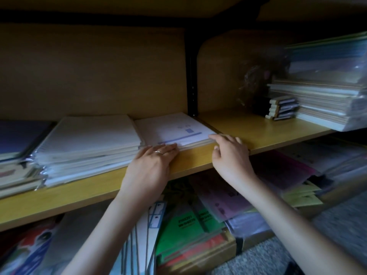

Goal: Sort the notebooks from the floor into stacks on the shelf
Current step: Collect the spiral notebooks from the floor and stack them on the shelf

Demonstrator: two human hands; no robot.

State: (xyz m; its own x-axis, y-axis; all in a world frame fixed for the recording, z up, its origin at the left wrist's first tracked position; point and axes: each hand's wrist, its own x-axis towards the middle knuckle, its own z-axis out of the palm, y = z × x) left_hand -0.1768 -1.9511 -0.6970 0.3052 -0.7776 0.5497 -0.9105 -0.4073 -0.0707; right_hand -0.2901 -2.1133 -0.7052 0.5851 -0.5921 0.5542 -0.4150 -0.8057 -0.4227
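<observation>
A low stack of white notebooks with a blue stripe (172, 127) lies on the yellow wooden shelf (258, 132), just left of the black upright. My left hand (154, 157), wearing a ring, rests flat against the stack's front edge. My right hand (228, 149) touches the stack's front right corner with its fingertips, fingers loosely curled. Neither hand holds anything. A taller wrapped stack of white notebooks (89, 139) stands right beside it on the left. Below the shelf, green notebooks (184, 227) and purple notebooks (228, 201) lie in loose piles.
A dark blue stack (17, 135) sits at the far left of the shelf. At the right stand a tall wrapped stack (321, 100) and small pads (283, 109). Yellow booklets (301, 195) and a grey floor (337, 221) show below. The black upright (191, 76) divides the shelf.
</observation>
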